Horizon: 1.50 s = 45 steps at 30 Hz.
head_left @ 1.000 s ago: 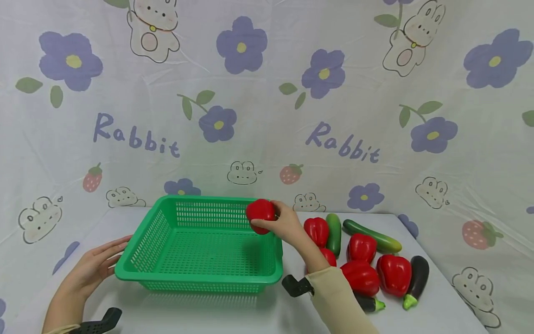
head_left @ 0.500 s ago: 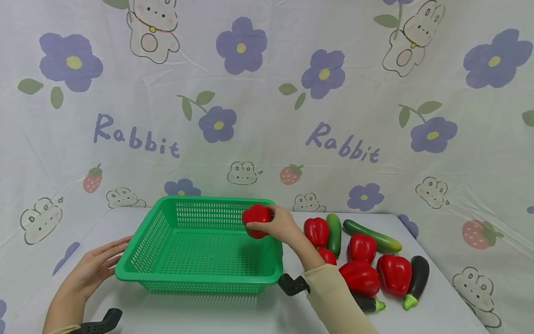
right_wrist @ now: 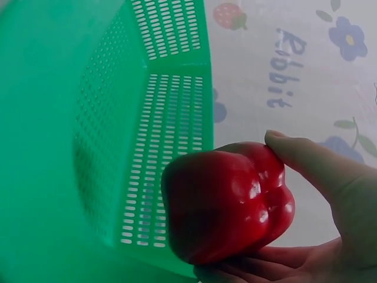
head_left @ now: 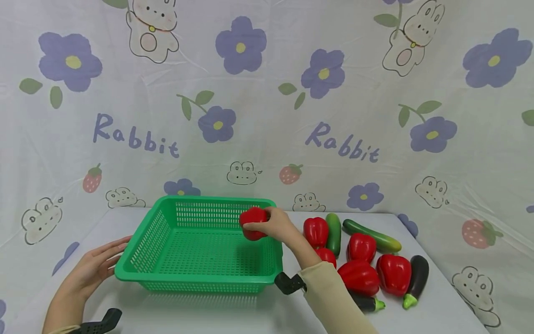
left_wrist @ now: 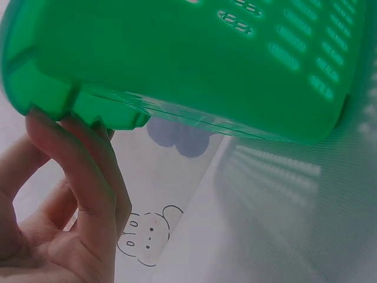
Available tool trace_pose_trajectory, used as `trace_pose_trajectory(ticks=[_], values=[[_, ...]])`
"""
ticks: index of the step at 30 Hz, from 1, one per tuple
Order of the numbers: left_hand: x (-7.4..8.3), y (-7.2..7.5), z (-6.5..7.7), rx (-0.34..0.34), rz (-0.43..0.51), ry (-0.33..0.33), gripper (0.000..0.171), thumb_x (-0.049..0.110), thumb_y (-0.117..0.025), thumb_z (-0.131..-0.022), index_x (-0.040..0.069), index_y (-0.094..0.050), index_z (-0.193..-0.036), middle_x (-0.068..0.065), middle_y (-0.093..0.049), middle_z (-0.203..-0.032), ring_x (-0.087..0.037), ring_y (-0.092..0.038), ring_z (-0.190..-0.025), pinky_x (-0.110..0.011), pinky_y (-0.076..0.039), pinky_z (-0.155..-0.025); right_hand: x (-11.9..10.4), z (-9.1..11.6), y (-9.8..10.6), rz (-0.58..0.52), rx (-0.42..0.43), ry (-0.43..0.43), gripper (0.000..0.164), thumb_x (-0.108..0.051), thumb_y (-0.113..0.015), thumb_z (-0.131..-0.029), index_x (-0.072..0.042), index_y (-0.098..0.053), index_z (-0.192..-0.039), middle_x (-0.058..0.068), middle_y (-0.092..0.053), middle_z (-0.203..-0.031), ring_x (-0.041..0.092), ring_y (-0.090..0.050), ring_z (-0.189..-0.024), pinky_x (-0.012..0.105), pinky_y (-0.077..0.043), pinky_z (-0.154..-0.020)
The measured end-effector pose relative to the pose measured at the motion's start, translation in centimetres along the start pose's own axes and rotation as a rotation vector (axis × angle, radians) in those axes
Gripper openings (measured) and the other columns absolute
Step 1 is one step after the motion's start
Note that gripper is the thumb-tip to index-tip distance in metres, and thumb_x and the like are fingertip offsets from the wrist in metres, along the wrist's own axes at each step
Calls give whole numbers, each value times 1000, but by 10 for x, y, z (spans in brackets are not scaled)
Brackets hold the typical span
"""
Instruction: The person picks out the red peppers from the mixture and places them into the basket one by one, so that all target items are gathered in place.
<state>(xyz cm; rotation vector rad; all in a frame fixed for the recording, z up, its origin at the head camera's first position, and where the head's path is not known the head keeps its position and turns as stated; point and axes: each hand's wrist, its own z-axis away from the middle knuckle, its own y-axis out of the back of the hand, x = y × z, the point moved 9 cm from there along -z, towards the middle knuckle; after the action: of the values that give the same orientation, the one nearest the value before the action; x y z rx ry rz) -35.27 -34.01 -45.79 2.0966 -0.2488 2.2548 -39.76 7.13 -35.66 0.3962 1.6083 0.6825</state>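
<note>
A red bell pepper (head_left: 251, 223) hangs over the right end of a green perforated basket (head_left: 200, 279), inside its rim. My right hand (head_left: 278, 226) grips it between thumb and fingers, as the right wrist view also shows with the pepper (right_wrist: 227, 203). No vegetables show inside the basket. At the basket's left side, my left hand (head_left: 95, 268) touches the rim with its fingertips, the fingers loosely bent. In the left wrist view those fingers (left_wrist: 88, 159) meet the underside of the basket's lip (left_wrist: 44, 88).
Right of the basket lie several red bell peppers (head_left: 395, 274), a green cucumber (head_left: 333, 234), a longer cucumber (head_left: 373, 235) and a dark eggplant (head_left: 417, 277). Another eggplant (head_left: 364, 302) is partly hidden by the right sleeve. A printed cloth (head_left: 267, 116) hangs behind the white table (head_left: 200, 317).
My right hand has moved left and slightly down with the bell pepper, further over the basket. The left hand and the basket have stayed in place.
</note>
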Motion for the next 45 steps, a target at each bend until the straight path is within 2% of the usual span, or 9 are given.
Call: trace_pose_trajectory(ticks=[11, 18, 29, 36, 45], values=[[0, 0, -1, -8, -7, -8, 29, 20, -49, -104, 34, -69, -119, 29, -66, -111, 4, -63, -101, -26, -54, -81, -4, -1, -9, 50, -45, -43, 53, -37, -75, -83, 2, -60, -115, 14, -68, -101, 24, -61, -86, 40, -58, -77], [0, 0, -1, -5, 0, -8, 30, 19, -48, -104, 36, -70, -116, 28, -67, -110, 3, -64, -100, -26, -54, -80, -5, 0, -15, 83, -76, -75, 48, -37, -75, -82, 0, -58, -107, 11, -65, -95, 22, -59, -83, 37, -57, -74], [-2, 2, -2, 10, 2, 5, 29, 20, -49, -103, 36, -70, -116, 28, -67, -109, 3, -64, -99, -26, -54, -80, 1, -4, -24, 152, -112, -121, 51, -41, -76, -80, -2, -54, -105, 10, -61, -92, 22, -57, -84, 39, -55, -77], [-2, 2, -2, 28, -24, 18, 27, 22, -51, -103, 37, -69, -116, 31, -66, -108, 5, -63, -99, -25, -54, -80, 0, -5, -29, 222, -147, -117, 49, -37, -75, -80, -2, -54, -106, 11, -61, -94, 23, -56, -86, 41, -55, -81], [-1, 2, -2, 28, -20, 16, 28, 21, -51, -103, 38, -70, -114, 30, -66, -107, 4, -63, -98, -25, -54, -80, -1, -6, -34, 256, -189, -124, 49, -37, -76, -80, -2, -54, -106, 10, -59, -94, 22, -54, -86, 41, -54, -82]])
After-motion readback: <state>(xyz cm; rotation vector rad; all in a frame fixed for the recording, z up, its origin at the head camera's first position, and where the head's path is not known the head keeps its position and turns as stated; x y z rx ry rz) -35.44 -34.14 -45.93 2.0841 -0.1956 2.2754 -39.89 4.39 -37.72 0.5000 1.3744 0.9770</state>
